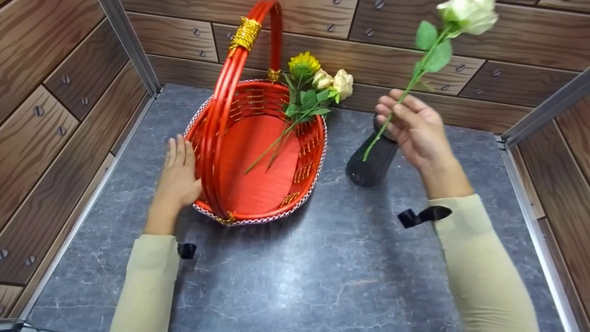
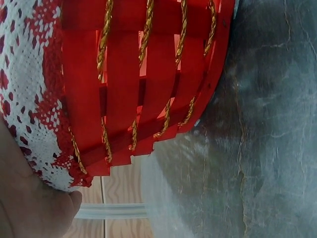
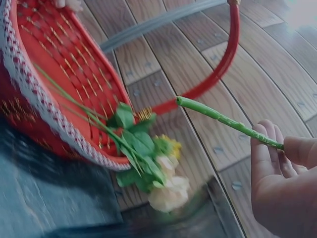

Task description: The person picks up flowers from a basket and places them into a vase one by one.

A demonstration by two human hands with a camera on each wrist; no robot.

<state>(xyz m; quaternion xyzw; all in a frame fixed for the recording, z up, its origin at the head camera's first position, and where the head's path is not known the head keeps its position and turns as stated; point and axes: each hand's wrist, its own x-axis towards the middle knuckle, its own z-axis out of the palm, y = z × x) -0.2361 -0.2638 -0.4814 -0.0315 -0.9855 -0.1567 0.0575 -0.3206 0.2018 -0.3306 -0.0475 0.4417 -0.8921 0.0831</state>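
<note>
My right hand pinches the green stem of a white rose between thumb and fingers, its bloom up and away at the top right. In the right wrist view the cut end of the stem sticks out past the fingertips. My left hand rests with straight fingers along the left rim of a red woven basket, which has a tall hooped handle. A yellow flower and cream roses lean over the basket's far right rim, their stems inside.
A black vase stands on the grey marbled table, right of the basket and partly behind the rose stem and right hand. Wood-patterned panels with metal edge strips enclose the table at the back and sides.
</note>
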